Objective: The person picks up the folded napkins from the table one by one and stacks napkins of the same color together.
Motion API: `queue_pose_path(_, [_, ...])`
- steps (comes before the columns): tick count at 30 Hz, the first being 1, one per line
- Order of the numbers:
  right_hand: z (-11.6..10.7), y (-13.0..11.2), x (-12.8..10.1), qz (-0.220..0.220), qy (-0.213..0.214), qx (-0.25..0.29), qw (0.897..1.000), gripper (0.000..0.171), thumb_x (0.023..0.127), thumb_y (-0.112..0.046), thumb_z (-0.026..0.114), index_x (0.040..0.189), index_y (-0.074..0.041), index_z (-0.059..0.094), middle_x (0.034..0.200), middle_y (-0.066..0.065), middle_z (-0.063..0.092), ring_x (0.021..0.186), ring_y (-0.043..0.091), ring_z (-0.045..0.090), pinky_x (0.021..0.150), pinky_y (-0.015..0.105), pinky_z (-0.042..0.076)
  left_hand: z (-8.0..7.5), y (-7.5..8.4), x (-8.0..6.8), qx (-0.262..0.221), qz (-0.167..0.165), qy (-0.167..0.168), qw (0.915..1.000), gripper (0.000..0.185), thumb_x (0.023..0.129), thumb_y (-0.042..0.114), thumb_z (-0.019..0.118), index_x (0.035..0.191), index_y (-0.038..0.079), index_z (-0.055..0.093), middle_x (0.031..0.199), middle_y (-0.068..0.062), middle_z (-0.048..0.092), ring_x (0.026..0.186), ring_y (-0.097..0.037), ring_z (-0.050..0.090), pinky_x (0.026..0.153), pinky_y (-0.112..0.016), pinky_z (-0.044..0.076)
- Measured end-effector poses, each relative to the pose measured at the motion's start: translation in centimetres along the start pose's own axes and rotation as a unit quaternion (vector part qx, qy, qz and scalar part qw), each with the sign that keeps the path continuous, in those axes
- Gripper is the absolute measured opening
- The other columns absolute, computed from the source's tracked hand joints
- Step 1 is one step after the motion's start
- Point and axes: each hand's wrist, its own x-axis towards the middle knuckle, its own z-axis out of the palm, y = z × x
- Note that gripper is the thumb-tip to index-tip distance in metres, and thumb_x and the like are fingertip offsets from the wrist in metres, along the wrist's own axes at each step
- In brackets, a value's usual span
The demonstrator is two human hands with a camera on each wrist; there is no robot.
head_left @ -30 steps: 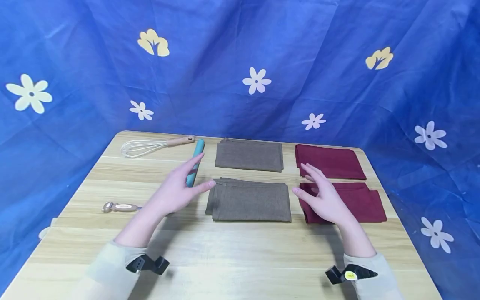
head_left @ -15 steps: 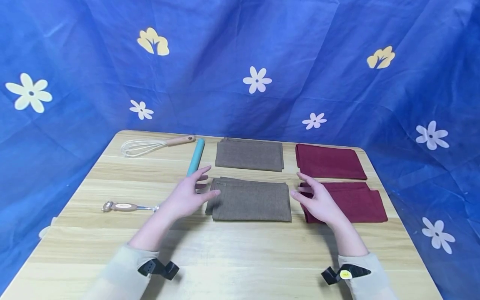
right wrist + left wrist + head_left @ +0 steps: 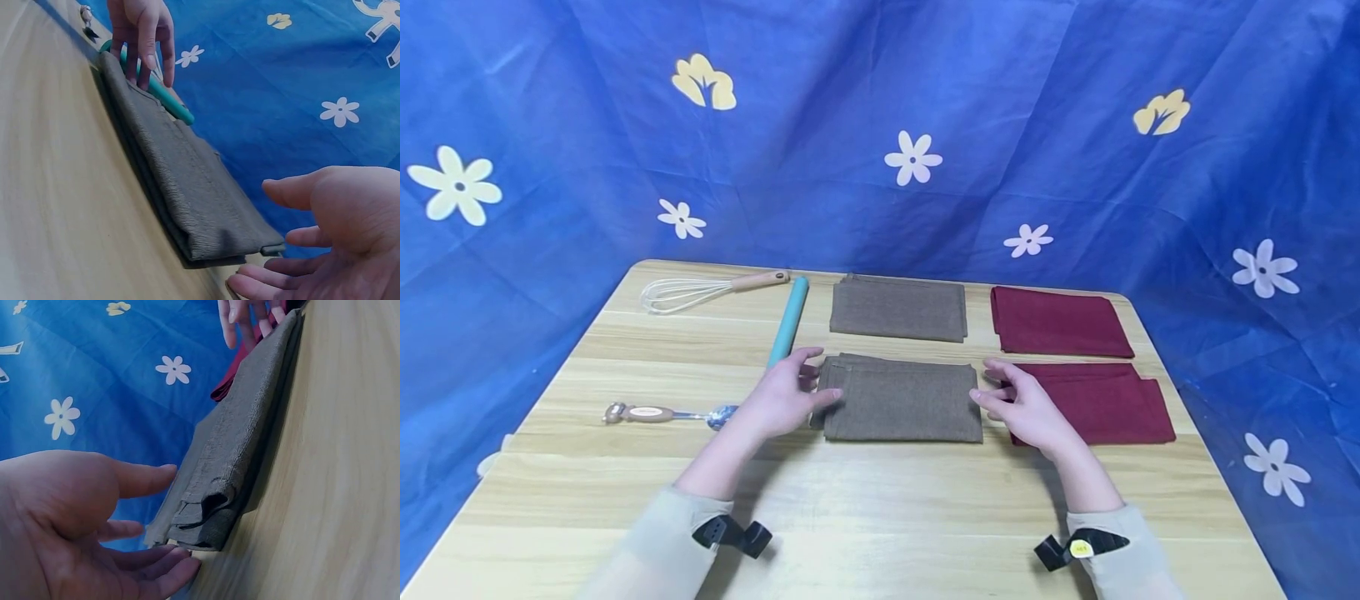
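A folded grey-brown cloth [image 3: 904, 402] lies on the table between my two hands. My left hand [image 3: 781, 396] is at its left edge, thumb above the cloth and fingers low beside the edge; in the left wrist view the fingertips [image 3: 181, 565] come close to the fold, and whether they touch it I cannot tell. At the opposite edge my right hand [image 3: 1026, 410] has its thumb over the corner. From the right wrist view, a small gap shows between those fingers [image 3: 259, 284] and the cloth. Neither hand grips anything.
Behind lies a second grey-brown cloth [image 3: 898, 308]. Two folded dark red cloths [image 3: 1060, 322] lie to the right, one partly behind my right hand. On the left are a whisk [image 3: 715, 290], a teal rod [image 3: 790, 321] and a spoon [image 3: 658, 414]. A blue flowered curtain surrounds the table.
Both hands have come down and inward to the left and right edges of the nearer grey-brown cloth. The spoon's bowl has come into view. The cloths have not moved.
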Motion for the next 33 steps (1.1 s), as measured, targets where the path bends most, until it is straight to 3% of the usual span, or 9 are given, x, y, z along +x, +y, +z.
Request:
queue_pose_path(4, [0.4,0.2,0.1,0.010,-0.007,0.025,1.000,0.069,0.101,-0.014,0.075,0.155,0.010,0.040,0.146,0.034,0.052,0.112,0.037,0.069,0.082,0.044,0.064,0.3,0.0,0.4,-0.036,-0.020,0.002,0.9992,0.084,0.092,0.020,0.085,0.157,-0.006,0.038,0.132,-0.026,0.060,0.123,-0.040,0.060,0.107,-0.053,0.050])
queue_pose_path(9, [0.8,0.3,0.2,0.015,0.000,0.008,1.000,0.062,0.100,-0.012,0.075,0.153,0.005,0.046,0.141,0.033,0.057,0.115,0.039,0.068,0.076,0.041,0.064,0.6,0.0,1.1,-0.064,-0.057,-0.007,0.9963,0.088,0.091,0.019,0.086,0.157,-0.009,0.036,0.124,-0.020,0.064,0.117,-0.034,0.062,0.102,-0.048,0.054])
queue_pose_path(14, [1.1,0.4,0.2,0.020,0.012,0.001,1.000,0.060,0.099,-0.012,0.076,0.151,0.004,0.049,0.138,0.031,0.059,0.111,0.037,0.069,0.075,0.040,0.064,1.0,0.0,1.5,-0.071,-0.078,-0.030,0.9939,0.084,0.094,0.016,0.083,0.154,-0.017,0.033,0.094,-0.007,0.058,0.087,-0.020,0.054,0.085,-0.036,0.051])
queue_pose_path(16, [1.2,0.4,0.3,0.022,0.013,0.001,1.000,0.061,0.099,-0.012,0.077,0.151,0.004,0.050,0.137,0.030,0.060,0.110,0.036,0.069,0.075,0.039,0.064,1.2,-0.1,1.5,-0.068,-0.080,-0.029,0.9941,0.076,0.095,0.014,0.082,0.149,-0.017,0.040,0.090,-0.004,0.053,0.082,-0.017,0.049,0.081,-0.033,0.048])
queue_pose_path(20, [1.4,0.4,0.2,0.028,0.023,0.007,0.999,0.061,0.097,-0.009,0.078,0.149,0.006,0.051,0.134,0.029,0.062,0.108,0.034,0.069,0.076,0.034,0.062,1.5,-0.2,1.5,-0.064,-0.070,-0.017,0.9953,0.040,0.094,0.011,0.082,0.119,-0.010,0.059,0.090,-0.004,0.052,0.082,-0.017,0.049,0.075,-0.030,0.046])
queue_pose_path(23, [1.5,0.5,0.2,0.030,0.033,0.020,0.999,0.060,0.095,-0.005,0.079,0.147,0.009,0.052,0.130,0.028,0.063,0.105,0.032,0.069,0.075,0.028,0.060,1.6,-0.4,1.5,-0.066,-0.057,-0.012,0.9962,0.027,0.093,0.008,0.082,0.101,-0.003,0.058,0.089,-0.005,0.052,0.082,-0.019,0.050,0.075,-0.031,0.045])
queue_pose_path(33, [1.4,0.6,0.3,0.024,0.042,0.034,0.998,0.047,0.091,0.003,0.080,0.132,0.015,0.060,0.116,0.024,0.068,0.092,0.022,0.067,0.072,0.023,0.056,1.7,-1.0,1.2,-0.031,-0.002,0.011,0.9995,0.025,0.091,0.007,0.083,0.109,0.000,0.067,0.094,-0.007,0.063,0.091,-0.022,0.060,0.081,-0.035,0.050])
